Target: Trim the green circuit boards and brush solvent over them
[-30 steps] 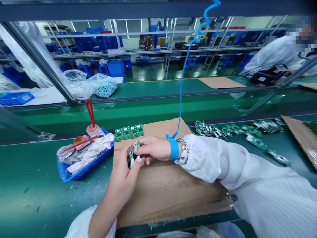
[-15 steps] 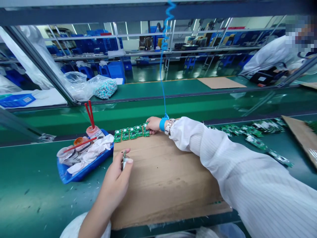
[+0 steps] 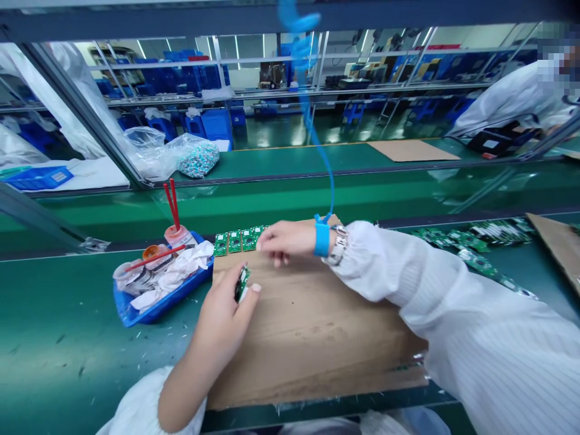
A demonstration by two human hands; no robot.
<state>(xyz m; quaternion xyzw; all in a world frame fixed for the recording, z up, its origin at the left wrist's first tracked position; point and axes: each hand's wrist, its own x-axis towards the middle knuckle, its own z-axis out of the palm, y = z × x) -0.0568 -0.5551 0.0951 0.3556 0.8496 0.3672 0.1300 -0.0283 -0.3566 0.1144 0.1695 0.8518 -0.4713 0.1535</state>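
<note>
**Pinching a small green circuit board (image 3: 242, 283) above the cardboard**

The left hand (image 3: 222, 320) is closed in a firm pinch, thumb and fingers holding the board tilted on its edge, just above the cardboard sheet (image 3: 317, 338). The right hand (image 3: 283, 240) hangs half open, fingers loosely curved, with nothing visible in its hold. It sits close to a row of green circuit boards (image 3: 238, 240) along the sheet's far edge. On that wrist are a blue wrist strap (image 3: 322, 237) and a metal watch (image 3: 339, 244), with a blue cord (image 3: 327, 175) rising away (the likeliest nuisance here). A careless sweep of the right arm could drag cord or sleeve across the row and scatter it, while a slackened pinch could drop the held board. Further left, a blue tray (image 3: 181, 297) holds white wipes and small jars.
</note>
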